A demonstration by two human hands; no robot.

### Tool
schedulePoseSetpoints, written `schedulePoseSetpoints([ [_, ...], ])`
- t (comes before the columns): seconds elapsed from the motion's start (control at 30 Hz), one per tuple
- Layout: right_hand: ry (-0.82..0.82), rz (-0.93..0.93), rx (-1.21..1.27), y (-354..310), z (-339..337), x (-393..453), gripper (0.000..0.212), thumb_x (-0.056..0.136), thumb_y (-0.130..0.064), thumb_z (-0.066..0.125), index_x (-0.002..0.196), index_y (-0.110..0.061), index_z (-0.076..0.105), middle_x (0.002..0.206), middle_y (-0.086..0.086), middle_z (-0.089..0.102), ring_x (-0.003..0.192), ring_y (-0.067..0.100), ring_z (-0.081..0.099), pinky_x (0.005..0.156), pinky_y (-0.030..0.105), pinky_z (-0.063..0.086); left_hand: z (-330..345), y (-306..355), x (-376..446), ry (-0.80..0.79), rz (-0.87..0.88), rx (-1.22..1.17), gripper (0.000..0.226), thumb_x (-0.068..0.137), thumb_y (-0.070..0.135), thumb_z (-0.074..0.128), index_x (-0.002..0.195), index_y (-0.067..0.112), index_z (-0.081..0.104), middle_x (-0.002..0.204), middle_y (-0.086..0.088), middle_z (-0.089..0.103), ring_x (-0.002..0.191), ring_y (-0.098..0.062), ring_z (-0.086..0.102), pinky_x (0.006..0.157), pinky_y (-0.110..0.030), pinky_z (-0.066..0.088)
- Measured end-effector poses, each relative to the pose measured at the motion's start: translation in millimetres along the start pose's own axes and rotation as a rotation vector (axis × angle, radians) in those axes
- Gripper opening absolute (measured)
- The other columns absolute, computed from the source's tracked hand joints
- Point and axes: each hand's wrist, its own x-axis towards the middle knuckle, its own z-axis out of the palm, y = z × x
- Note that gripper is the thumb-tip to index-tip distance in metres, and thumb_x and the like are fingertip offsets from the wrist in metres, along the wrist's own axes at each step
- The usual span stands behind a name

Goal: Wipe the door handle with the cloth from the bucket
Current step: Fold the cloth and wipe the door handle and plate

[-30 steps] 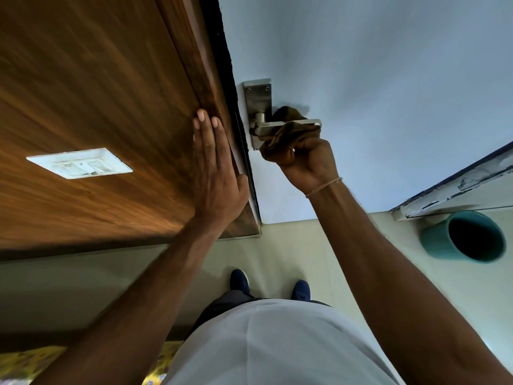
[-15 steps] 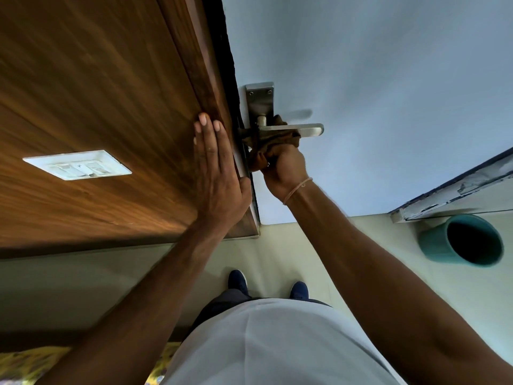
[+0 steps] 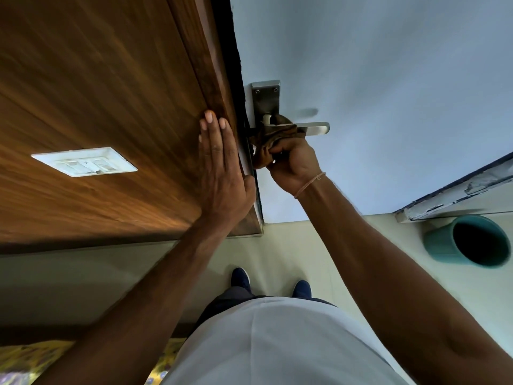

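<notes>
right hand (image 3: 295,159) fisted on cloth (image 3: 273,134) at door handle (image 3: 313,128) | left hand (image 3: 222,173) flat, fingers together

White switch plate (image 3: 84,161) on wood-grain panel (image 3: 91,107), left of the flat left hand. Dark blue shoes (image 3: 270,282) on pale floor (image 3: 286,245), below both hands. Yellow patterned fabric (image 3: 33,359), far lower left.

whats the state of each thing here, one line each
door handle: lever level, its inner half wrapped in the cloth
cloth: bunched, pressed on the handle
right hand: shut on the cloth
left hand: open, flat on the wooden panel
bucket: upright on the floor, inside dark
</notes>
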Motion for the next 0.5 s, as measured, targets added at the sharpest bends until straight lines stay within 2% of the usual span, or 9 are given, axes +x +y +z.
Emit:
schedulePoseSetpoints([
  [0.07,0.009,-0.011,-0.055,-2,0,-2,0.043,0.065,0.010,0.054,0.103,-0.006,0.066,0.096,0.013,0.065,0.099,0.035,0.062,0.077,0.037,0.052,0,1,0,-0.001,-0.002,-0.014,0.108,0.075,0.005,0.071,0.166,-0.011,0.015,0.174,-0.036,0.016,0.165,-0.051,0.015,0.136,-0.059,0.020],
  [0.13,0.035,-0.008,-0.087,-1,1,-3,0.051,0.057,0.008,0.055,0.104,-0.006,0.064,0.097,0.014,0.063,0.101,0.036,0.059,0.073,0.036,0.051,-2,1,1,-0.008,0.000,-0.013,0.109,0.075,0.005,0.071,0.166,-0.012,0.014,0.174,-0.037,0.015,0.165,-0.051,0.014,0.137,-0.058,0.018],
  [0.23,0.021,0.017,-0.054,-2,-1,-2,0.040,0.077,0.016,0.051,0.110,-0.005,0.063,0.103,0.015,0.063,0.101,0.036,0.062,0.078,0.039,0.054,-4,-1,0,-0.021,0.006,-0.006,0.108,0.075,0.004,0.070,0.166,-0.011,0.014,0.175,-0.036,0.014,0.165,-0.051,0.014,0.137,-0.057,0.018],
  [0.33,-0.036,0.057,0.021,-7,-8,-6,0.033,0.091,0.017,0.045,0.102,-0.005,0.067,0.095,0.013,0.068,0.090,0.029,0.070,0.085,0.040,0.056,-4,-1,0,-0.028,0.001,0.002,0.108,0.076,0.005,0.070,0.167,-0.010,0.014,0.175,-0.035,0.014,0.166,-0.050,0.014,0.137,-0.057,0.019],
  [0.5,-0.087,0.061,0.084,-18,-19,-9,0.038,0.096,0.019,0.041,0.106,-0.007,0.067,0.102,0.015,0.069,0.102,0.032,0.066,0.098,0.046,0.052,-2,3,0,-0.029,-0.021,0.014,0.109,0.078,0.009,0.069,0.167,-0.010,0.010,0.176,-0.035,0.011,0.167,-0.049,0.011,0.138,-0.056,0.017],
])
